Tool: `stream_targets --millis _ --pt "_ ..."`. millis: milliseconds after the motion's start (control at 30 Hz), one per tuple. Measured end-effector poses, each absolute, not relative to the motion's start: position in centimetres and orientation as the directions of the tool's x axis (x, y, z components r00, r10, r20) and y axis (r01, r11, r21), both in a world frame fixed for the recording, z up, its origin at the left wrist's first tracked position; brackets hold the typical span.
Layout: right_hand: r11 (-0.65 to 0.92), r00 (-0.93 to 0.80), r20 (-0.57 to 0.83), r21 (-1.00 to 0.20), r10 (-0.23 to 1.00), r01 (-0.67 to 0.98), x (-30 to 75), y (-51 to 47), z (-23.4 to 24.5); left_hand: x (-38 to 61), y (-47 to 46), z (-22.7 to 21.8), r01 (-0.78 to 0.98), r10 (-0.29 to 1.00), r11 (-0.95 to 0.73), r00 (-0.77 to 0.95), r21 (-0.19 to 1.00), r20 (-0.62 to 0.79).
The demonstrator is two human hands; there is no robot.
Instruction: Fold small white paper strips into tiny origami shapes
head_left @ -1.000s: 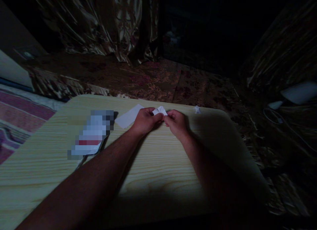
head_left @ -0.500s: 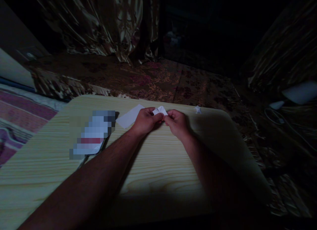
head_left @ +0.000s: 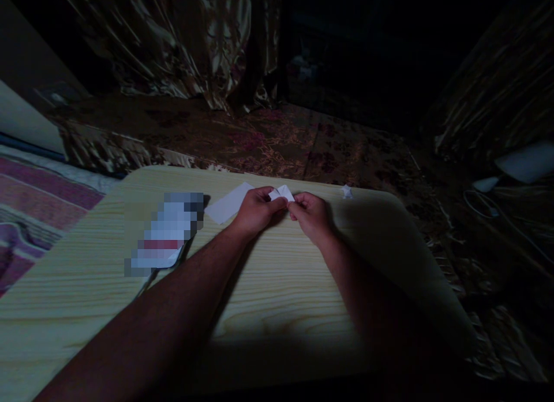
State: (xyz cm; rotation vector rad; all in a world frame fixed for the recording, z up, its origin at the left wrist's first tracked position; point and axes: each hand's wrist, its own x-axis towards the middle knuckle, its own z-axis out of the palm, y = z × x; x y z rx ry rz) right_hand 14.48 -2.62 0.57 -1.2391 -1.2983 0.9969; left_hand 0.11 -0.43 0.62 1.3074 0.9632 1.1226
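A small folded white paper piece (head_left: 282, 192) is pinched between both my hands over the far part of a light wooden table (head_left: 268, 286). My left hand (head_left: 255, 210) is closed on its left side, fingers curled. My right hand (head_left: 310, 216) is closed on its right side with thumb and fingertips. A flat white paper strip (head_left: 228, 202) lies on the table just left of my left hand. A tiny folded white paper star (head_left: 347, 191) sits near the table's far right edge.
A blurred-out flat object (head_left: 167, 232) lies on the table's left part. Dark patterned cloth (head_left: 268, 136) covers the floor beyond the table. A striped rug (head_left: 34, 206) lies to the left. White cables and a pale object (head_left: 511, 171) sit at the right.
Both hands stay pinched on the folded paper, with only slight finger shifts. The camera view has drifted a little.
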Motion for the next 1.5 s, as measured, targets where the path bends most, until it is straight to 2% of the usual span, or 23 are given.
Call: stream_targets --millis 433,833,1333,1500 --pt "0.166 0.052 0.175 -0.976 0.983 0.139 14.47 -2.54 0.44 0.02 -0.36 0.3 -0.031 0.969 -0.092 0.226 0.995 0.096" --pt "0.108 0.052 0.116 -0.984 0.992 0.14 14.61 -2.7 0.9 0.11 -0.69 1.09 -0.034 0.969 -0.087 0.23 0.996 0.093" --pt "0.178 0.026 0.183 -0.974 0.983 0.142 14.61 -2.59 0.54 0.06 -0.56 0.72 -0.086 0.969 -0.068 0.23 0.994 0.086" --pt "0.118 0.018 0.121 -0.988 0.993 0.099 14.66 -2.45 0.35 0.1 -0.45 0.6 -0.097 0.973 -0.07 0.215 0.993 0.09"
